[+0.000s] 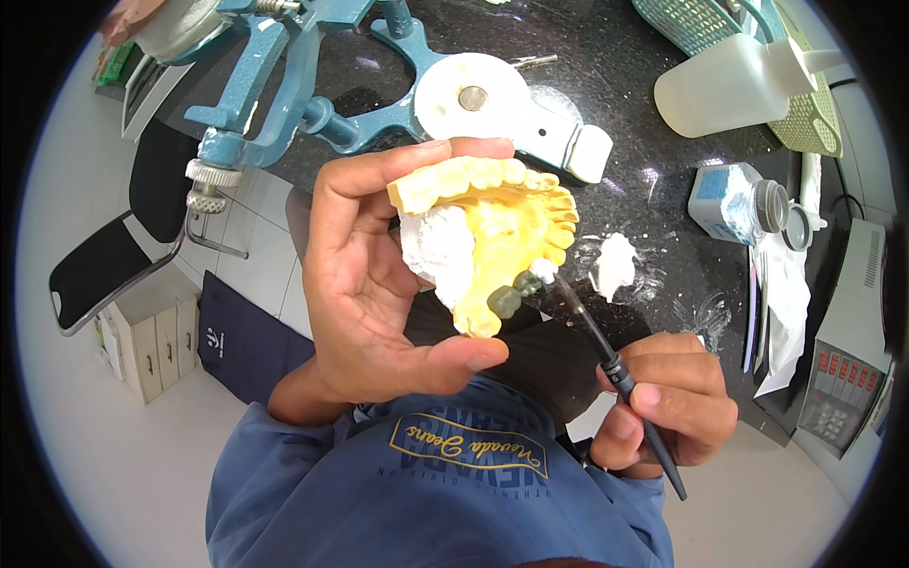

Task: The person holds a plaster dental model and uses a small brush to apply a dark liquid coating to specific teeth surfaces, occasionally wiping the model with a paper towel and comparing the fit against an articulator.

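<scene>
A yellow dental cast [507, 227] rests in my left hand [350, 293], which grips it between the thumb below and the fingers above. White plaster [437, 251] backs the cast near the palm. Dark green tooth shapes [505, 301], likely wax, sit in the lower part of the tooth row, beside a white tooth [543, 269]. My right hand [670, 402] pinches a slim black brush [617, 371] like a pen. Its tip meets the cast at the white tooth; whether it presses there I cannot tell.
Behind the cast, a blue articulator [402, 104] lies on the black speckled worktop [606, 95]. White powder [615, 265] is spread right of the cast. Farther right are a squeeze bottle [724, 87], a small jar [734, 204] and green baskets [812, 118]. A black chair [95, 270] stands left.
</scene>
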Motion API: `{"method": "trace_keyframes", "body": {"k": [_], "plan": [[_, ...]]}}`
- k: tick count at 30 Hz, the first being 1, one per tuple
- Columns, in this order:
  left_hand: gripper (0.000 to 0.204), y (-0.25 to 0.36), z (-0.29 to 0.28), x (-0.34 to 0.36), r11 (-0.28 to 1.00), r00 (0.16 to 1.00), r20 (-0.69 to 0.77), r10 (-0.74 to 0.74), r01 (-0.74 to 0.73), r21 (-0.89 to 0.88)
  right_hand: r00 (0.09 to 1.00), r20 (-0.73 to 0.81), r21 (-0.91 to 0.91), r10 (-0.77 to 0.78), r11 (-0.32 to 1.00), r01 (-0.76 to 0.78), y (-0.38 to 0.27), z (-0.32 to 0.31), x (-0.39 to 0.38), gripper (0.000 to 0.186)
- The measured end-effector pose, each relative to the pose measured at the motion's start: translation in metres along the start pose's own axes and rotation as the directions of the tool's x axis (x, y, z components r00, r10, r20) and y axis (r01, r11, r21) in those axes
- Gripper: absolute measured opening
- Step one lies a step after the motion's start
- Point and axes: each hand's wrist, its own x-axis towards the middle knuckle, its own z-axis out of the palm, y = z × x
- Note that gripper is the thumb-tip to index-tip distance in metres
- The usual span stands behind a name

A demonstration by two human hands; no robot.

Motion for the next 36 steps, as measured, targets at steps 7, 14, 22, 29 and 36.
{"method": "trace_keyframes", "body": {"k": [7,14,22,29,36], "plan": [[0.103,-0.0002,0.0002,0.0001,1.000,1.000,0.005,0.008,-0.008,-0.002,1.000,0.002,0.012,-0.011,1.000,0.011,0.0003,0.0020,0.0020,0.024],[0.103,-0.0004,0.0003,0.0006,1.000,1.000,-0.001,0.004,-0.004,0.007,1.000,0.000,0.020,-0.028,0.999,0.028,0.0023,0.0026,0.0010,0.025],[0.103,0.0003,-0.0001,-0.0002,1.000,1.000,-0.008,-0.005,0.005,0.011,1.000,-0.020,0.006,-0.009,1.000,0.009,0.0016,0.0015,0.0002,0.026],[0.103,0.0017,0.0001,-0.0003,1.000,1.000,-0.008,-0.017,0.018,0.011,0.991,0.133,-0.062,-0.011,0.998,0.020,0.0004,-0.0043,0.0007,0.018],[0.103,0.0016,0.0006,-0.0005,1.000,0.999,-0.024,-0.028,0.029,0.013,0.994,0.109,-0.066,-0.006,0.998,0.013,0.0011,-0.0034,0.0007,0.019]]}}
